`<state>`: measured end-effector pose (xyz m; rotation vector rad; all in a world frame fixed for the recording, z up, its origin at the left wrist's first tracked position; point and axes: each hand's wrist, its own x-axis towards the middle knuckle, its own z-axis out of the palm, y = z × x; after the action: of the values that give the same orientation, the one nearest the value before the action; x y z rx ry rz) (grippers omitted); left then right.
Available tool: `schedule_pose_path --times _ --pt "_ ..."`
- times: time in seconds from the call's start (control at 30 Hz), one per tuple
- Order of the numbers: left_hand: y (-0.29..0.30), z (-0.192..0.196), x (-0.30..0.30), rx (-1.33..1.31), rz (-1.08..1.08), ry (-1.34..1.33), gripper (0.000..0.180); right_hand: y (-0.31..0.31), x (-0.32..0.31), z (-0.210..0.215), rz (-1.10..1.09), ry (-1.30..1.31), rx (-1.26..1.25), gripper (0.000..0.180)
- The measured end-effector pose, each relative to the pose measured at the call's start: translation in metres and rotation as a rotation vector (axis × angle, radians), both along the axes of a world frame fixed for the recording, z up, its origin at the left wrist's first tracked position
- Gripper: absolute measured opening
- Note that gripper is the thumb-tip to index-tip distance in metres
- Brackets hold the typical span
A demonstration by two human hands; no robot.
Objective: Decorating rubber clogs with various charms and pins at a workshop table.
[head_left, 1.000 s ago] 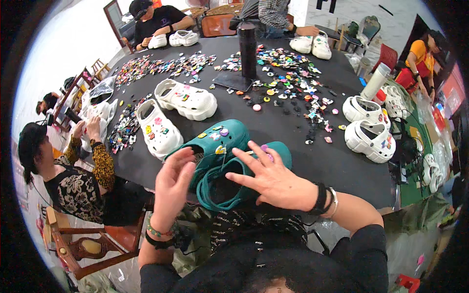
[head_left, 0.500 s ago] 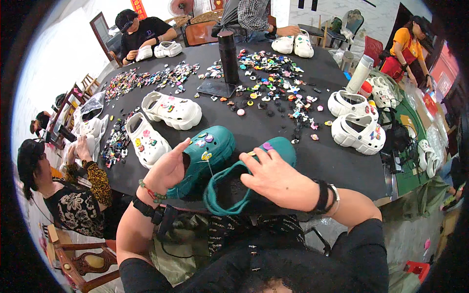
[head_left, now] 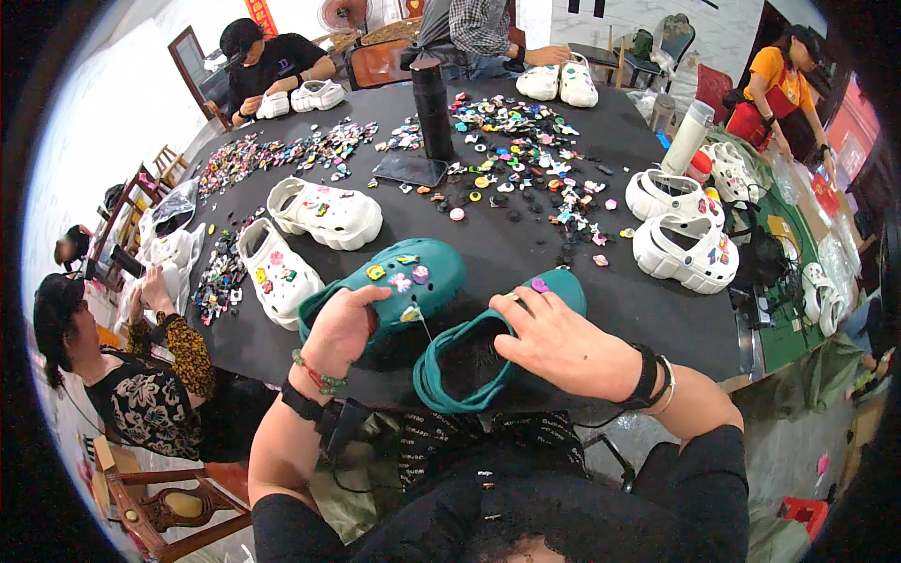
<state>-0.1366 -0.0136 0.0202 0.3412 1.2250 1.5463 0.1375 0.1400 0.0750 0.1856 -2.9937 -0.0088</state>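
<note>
My left hand point(head_left: 340, 324) grips a teal-green clog point(head_left: 436, 274), its thumb over the edge of the foot opening. Several charms sit on that clog's upper: a purple one, a pink-and-white one, yellow ones and a pale triangular one with a thin thread or stem hanging from it. Closer to the table's near edge, a second green clog point(head_left: 569, 291) lies at a slant with its strap towards me. My right hand point(head_left: 563, 342) holds this clog by the upper, fingertips beside a purple charm point(head_left: 540, 284). The undersides of my fingers are hidden.
White clogs with charms stand left point(head_left: 324, 214) and right point(head_left: 690, 253). Loose charms point(head_left: 526, 141) spread across the black table point(head_left: 507, 244), around a black bottle point(head_left: 432, 111) and a phone point(head_left: 409, 169). Other people sit left and at the far side; one stands far right.
My left hand now grips the left green clog, where before it was open against its side. That clog has turned and shifted right, showing more charms. The right clog and hand moved slightly right.
</note>
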Motion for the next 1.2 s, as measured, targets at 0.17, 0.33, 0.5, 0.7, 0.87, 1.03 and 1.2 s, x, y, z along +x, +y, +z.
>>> schedule_pose_path --times 0.17,0.33,0.5,0.7,0.87,1.03,1.2 --pt "0.014 0.005 0.034 0.044 -0.002 -0.047 0.033 -0.004 0.006 -0.001 0.161 -0.047 -0.015 0.021" --pt "0.011 0.007 0.051 0.061 -0.056 0.120 0.034 0.000 0.003 -0.005 0.146 -0.042 -0.092 0.025" --pt "0.012 0.008 0.044 -0.074 0.012 0.064 0.029 -0.003 0.002 -0.003 0.100 -0.086 -0.111 0.024" --pt "0.017 -0.002 0.032 0.087 0.076 -0.117 0.033 -0.003 0.004 0.001 0.091 -0.140 -0.126 0.031" --pt "0.020 -0.003 0.025 0.141 0.066 -0.222 0.036 0.003 0.008 0.016 0.122 -0.192 -0.207 0.049" --pt "0.019 0.002 0.024 0.102 0.071 -0.236 0.036 0.052 -0.002 0.035 0.097 -0.253 -0.570 0.053" --pt "0.020 0.002 0.029 0.088 0.089 -0.194 0.034 0.140 -0.022 0.013 -0.142 -0.045 -0.419 0.023"
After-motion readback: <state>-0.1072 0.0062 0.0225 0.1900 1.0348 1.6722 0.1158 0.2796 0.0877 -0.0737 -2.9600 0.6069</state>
